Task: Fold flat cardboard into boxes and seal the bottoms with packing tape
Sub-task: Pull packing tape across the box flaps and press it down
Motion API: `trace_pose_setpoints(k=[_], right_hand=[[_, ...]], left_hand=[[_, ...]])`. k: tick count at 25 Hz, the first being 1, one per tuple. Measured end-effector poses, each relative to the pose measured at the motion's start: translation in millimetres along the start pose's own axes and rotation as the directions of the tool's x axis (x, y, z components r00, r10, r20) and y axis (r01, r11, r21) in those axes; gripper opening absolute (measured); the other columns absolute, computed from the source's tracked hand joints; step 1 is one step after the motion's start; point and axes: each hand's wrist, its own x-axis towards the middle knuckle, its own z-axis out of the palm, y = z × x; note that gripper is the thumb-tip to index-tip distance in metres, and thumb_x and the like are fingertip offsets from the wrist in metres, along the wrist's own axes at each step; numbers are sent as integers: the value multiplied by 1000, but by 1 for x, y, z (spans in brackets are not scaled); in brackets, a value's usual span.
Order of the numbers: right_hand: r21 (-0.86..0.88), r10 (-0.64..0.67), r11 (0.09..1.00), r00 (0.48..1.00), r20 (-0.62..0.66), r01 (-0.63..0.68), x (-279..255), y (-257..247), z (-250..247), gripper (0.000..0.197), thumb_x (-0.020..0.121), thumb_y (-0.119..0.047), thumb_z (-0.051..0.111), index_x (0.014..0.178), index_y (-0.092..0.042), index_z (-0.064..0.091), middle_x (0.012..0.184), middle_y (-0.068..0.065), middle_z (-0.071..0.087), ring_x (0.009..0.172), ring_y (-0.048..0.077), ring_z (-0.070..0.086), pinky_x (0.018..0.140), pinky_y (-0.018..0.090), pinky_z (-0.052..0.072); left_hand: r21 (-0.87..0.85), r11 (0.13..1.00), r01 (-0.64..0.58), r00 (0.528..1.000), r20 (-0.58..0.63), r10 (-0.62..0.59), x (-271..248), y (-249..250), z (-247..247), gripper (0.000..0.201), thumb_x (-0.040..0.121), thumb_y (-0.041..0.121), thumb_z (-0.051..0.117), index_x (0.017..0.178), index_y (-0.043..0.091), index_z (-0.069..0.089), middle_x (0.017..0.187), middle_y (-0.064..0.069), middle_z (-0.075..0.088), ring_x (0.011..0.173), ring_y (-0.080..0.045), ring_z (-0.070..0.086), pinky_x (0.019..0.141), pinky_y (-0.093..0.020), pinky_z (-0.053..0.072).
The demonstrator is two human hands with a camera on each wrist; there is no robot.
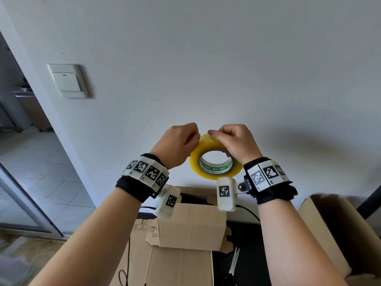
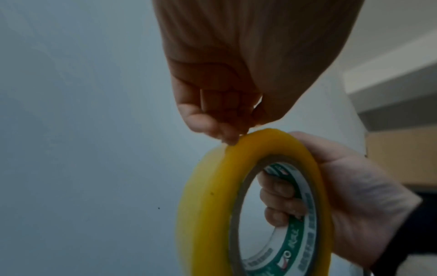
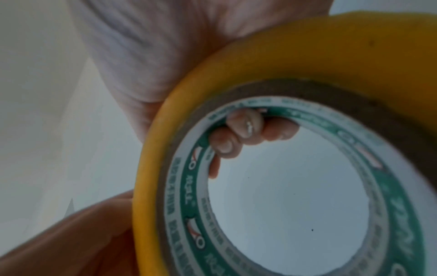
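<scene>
Up in front of the white wall (image 1: pixel 206 58), both hands hold a yellow tape roll (image 1: pixel 214 162).
Right hand (image 1: pixel 233 141) grips it, fingers (image 3: pixel 246 128) curled through the hole; left hand (image 1: pixel 177 145) fingertips (image 2: pixel 227 136) pinch its top edge, above a cardboard box (image 1: pixel 191 226).

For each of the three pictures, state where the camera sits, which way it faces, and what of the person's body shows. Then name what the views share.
Head: looks forward and down; both forearms, left hand, right hand, cardboard.
Left wrist: looks along the left hand at the tape roll.
Right wrist: looks along the palm through the roll's core; fingers inside.
Shared: tape roll, both hands.
</scene>
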Motion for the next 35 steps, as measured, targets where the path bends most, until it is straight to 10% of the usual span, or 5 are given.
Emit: trace_pose_setpoints(k=[7,12,21,29,35], right_hand=[[178,-80,980,996,-24,83,-9,8,2,37,77,-37,69,60,-6,60,53,0,49,57,14,46,62,31,37],[533,115,843,993,-39,-76,-19,17,2,10,81,-19,75,71,-15,73,71,1,67,71,17,60,69,29,45],[600,183,534,774,606,-596,-38,31,32,49,81,-27,69,119,2,58,105,21,68,79,32,67,72,36,55],[-241,337,937,834,436,-252,-50,64,45,63,49,-36,86,103,-13,63,100,1,72,95,19,68,91,39,53],[22,206,978,978,33,-206,-68,64,67,61,79,-45,75,124,-10,53,105,3,63,99,17,57,97,34,44]], left_hand=[[-391,910,138,985,-39,-166,-3,-10,6,26,97,4,45,72,9,49,62,-7,54,51,-15,50,55,-27,46],[-784,602,151,930,-95,-356,-3,-14,11,32,98,-4,39,70,7,48,73,-9,56,60,-16,54,61,-24,48],[-434,896,94,995,12,-99,3,-2,14,25,101,6,42,78,13,50,80,-1,62,72,-11,65,71,-25,54],[-271,963,6,998,-56,-22,-14,-10,10,17,100,12,45,89,7,57,81,15,64,64,-6,51,64,-18,41],[26,995,-92,973,-208,96,-30,-1,14,18,99,29,45,91,15,54,63,8,50,57,-16,41,57,-33,40]])
